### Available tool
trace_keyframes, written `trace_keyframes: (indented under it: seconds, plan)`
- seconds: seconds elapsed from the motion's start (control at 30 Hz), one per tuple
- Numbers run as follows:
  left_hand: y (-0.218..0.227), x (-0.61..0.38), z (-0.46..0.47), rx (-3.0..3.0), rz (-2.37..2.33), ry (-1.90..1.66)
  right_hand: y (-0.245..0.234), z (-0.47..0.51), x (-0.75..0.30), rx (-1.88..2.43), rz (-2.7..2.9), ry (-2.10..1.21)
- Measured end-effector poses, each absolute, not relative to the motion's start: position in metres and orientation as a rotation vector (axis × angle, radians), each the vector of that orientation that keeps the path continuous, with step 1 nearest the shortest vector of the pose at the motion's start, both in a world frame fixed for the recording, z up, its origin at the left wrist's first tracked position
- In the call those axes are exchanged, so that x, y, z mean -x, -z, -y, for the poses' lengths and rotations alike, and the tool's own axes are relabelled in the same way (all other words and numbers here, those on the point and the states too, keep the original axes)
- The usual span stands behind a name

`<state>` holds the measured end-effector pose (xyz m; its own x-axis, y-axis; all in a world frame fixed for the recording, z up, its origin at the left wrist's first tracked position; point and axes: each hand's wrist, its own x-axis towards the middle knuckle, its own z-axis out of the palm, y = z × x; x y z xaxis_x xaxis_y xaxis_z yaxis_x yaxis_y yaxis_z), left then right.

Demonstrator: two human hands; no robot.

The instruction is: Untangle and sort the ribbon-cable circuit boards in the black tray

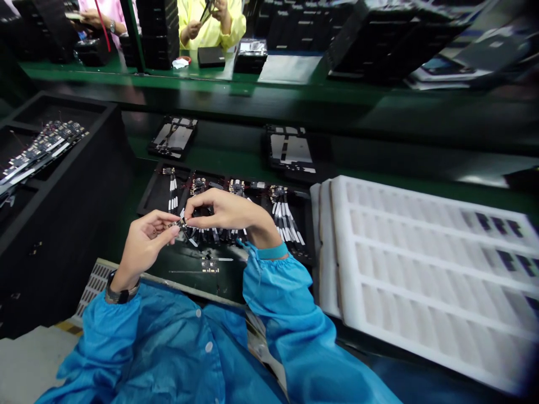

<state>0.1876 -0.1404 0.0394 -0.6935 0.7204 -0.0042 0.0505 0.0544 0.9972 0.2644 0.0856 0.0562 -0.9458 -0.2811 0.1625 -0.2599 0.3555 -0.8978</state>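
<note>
Between my two hands, above the green bench, is a small circuit board [181, 224] with a pale strip hanging from it. My left hand [147, 238] pinches its left side between thumb and fingers. The thumb and forefinger of my right hand [223, 210] close on its right end; whether they grip the board or a part on it I cannot tell. Just below lie a few more small boards [209, 265] with thin strips. Behind my hands a black compartment tray [309, 224] holds bundles of boards with white-tipped flat cables [287, 221], partly covered by my right hand.
At right stands a stack of white foam trays [351, 252] with slots, several holding dark pieces. A black bin [90, 146] at left carries a heap of board strips [46, 146]. Two flat device assemblies [172, 137] lie behind the tray. Across the bench, a person in yellow [231, 25] handles a part.
</note>
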Motion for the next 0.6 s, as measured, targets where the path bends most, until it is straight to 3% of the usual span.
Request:
trace_keyframes:
  seconds: [0.6]
  plan:
    - [-0.0308,-0.1902,0.1354,-0.694,-1.931,-1.758,-0.0478,-0.0789,-0.2565,0.327,-2.622,1.674]
